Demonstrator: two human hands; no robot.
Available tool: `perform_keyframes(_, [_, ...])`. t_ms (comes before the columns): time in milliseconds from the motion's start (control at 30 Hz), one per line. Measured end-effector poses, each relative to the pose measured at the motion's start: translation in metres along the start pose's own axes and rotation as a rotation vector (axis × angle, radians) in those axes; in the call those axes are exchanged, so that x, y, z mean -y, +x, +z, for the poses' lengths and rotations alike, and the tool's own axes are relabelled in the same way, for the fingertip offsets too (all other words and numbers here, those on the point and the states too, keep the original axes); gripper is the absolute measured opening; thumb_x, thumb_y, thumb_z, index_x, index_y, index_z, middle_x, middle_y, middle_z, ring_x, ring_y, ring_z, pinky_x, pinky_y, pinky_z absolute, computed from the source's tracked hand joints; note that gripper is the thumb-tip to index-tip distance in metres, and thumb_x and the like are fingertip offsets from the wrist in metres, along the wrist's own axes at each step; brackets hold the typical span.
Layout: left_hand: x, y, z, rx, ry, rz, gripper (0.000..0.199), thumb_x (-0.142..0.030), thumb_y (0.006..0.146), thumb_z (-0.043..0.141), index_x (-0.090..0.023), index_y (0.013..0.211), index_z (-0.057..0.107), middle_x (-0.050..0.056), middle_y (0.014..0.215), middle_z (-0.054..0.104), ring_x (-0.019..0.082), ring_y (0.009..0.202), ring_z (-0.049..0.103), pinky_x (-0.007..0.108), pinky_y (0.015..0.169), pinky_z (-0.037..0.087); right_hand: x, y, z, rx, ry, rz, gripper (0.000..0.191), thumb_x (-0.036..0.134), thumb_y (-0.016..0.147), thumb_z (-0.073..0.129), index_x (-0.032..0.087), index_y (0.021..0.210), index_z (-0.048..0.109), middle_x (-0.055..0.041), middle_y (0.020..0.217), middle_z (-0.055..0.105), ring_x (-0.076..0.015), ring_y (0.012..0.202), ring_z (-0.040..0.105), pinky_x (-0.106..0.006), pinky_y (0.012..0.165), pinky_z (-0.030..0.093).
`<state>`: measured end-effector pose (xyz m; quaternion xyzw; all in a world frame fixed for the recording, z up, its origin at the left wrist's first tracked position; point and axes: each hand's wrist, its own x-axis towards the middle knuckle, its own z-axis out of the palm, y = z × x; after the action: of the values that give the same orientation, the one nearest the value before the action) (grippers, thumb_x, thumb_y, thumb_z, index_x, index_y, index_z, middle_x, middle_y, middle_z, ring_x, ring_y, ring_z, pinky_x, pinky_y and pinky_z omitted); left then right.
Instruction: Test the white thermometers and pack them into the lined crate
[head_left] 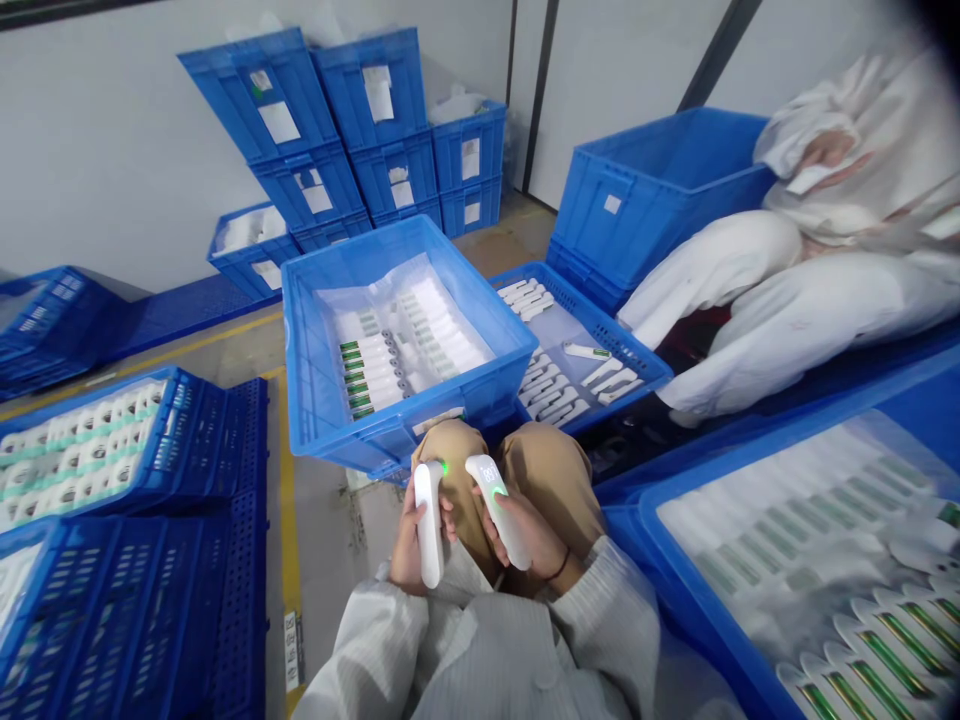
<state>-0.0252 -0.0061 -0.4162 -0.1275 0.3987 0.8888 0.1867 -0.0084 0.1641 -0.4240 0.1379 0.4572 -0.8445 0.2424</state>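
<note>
My left hand is wrapped round a white handheld infrared thermometer, which stands upright with a green light near its head. In my right hand is a second thermometer, tilted, its display lit with digits and a green glow below them. Both are held apart from each other above my lap. Just beyond my knees is a large blue bin, lined with plastic film and holding rows of white thermometers, several showing green-and-gold batteries in their handles. My palms are partly hidden behind the two thermometers.
A shallow blue tray holds more white thermometers. Another blue bin at right contains thermometers with batteries. Blue crates stand at left; stacked bins line the wall. A co-worker in white sits at right, a white piece in hand.
</note>
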Motion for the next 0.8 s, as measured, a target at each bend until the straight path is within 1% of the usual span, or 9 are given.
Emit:
perform_keyframes(133, [0.004,-0.007,0.009,-0.002,0.159,0.018,0.09,-0.036,0.077,0.068,-0.024,0.148,0.015,0.005,0.085,0.065,0.019,0.065,0.062,0.029,0.056,0.051,-0.001,-0.001,0.004,-0.005,-0.108,-0.045,0.053,0.054,0.074,0.066,0.016,0.108,0.051,0.0032,0.056,0.059,-0.0099,0.034,0.049,-0.019,0.03,0.037])
perform_keyframes(200, [0.006,-0.009,0.011,-0.021,0.224,0.02,0.089,-0.037,0.078,0.068,-0.026,0.149,0.016,0.005,0.087,0.065,0.019,0.066,0.064,0.03,0.057,0.053,-0.005,0.0,0.004,-0.011,-0.171,-0.067,0.052,0.053,0.075,0.067,0.017,0.107,0.05,0.0032,0.057,0.058,-0.0102,0.035,0.05,-0.02,0.031,0.038])
perform_keyframes(267, [0.008,-0.009,0.012,-0.024,0.263,0.012,0.087,-0.037,0.079,0.067,-0.028,0.149,0.016,0.005,0.088,0.065,0.02,0.065,0.065,0.031,0.057,0.054,-0.009,0.003,0.004,-0.037,-0.214,-0.086,0.051,0.053,0.075,0.068,0.017,0.107,0.05,0.0031,0.059,0.058,-0.0105,0.038,0.051,-0.021,0.034,0.041])
perform_keyframes(400, [0.011,-0.006,0.008,-0.037,0.314,0.025,0.082,-0.034,0.081,0.065,-0.028,0.149,0.02,0.006,0.094,0.067,0.019,0.061,0.065,0.03,0.052,0.053,-0.015,0.006,0.007,-0.084,-0.22,-0.077,0.05,0.052,0.075,0.069,0.018,0.107,0.051,0.0021,0.068,0.058,-0.0103,0.046,0.055,-0.023,0.04,0.047])
perform_keyframes(500, [0.013,-0.004,0.004,-0.04,0.344,0.051,0.076,-0.032,0.082,0.062,-0.03,0.148,0.023,0.006,0.097,0.067,0.018,0.059,0.063,0.028,0.049,0.052,-0.015,0.006,0.009,-0.086,-0.208,-0.062,0.049,0.053,0.077,0.065,0.018,0.108,0.052,0.0026,0.067,0.057,-0.0101,0.044,0.053,-0.023,0.039,0.045])
perform_keyframes(633, [0.015,-0.004,0.001,-0.041,0.324,0.06,0.076,-0.031,0.081,0.063,-0.031,0.148,0.025,0.007,0.098,0.067,0.018,0.059,0.064,0.028,0.048,0.052,-0.013,0.006,0.009,-0.075,-0.188,-0.078,0.047,0.052,0.078,0.064,0.018,0.108,0.052,0.0025,0.065,0.057,-0.0105,0.044,0.053,-0.023,0.039,0.045])
perform_keyframes(800, [0.012,-0.005,0.007,-0.038,0.324,0.05,0.078,-0.03,0.081,0.062,-0.03,0.148,0.023,0.005,0.087,0.067,0.018,0.054,0.063,0.029,0.048,0.052,-0.012,0.007,0.008,-0.074,-0.206,-0.07,0.047,0.052,0.077,0.064,0.018,0.106,0.052,0.003,0.065,0.056,-0.011,0.044,0.053,-0.024,0.04,0.046])
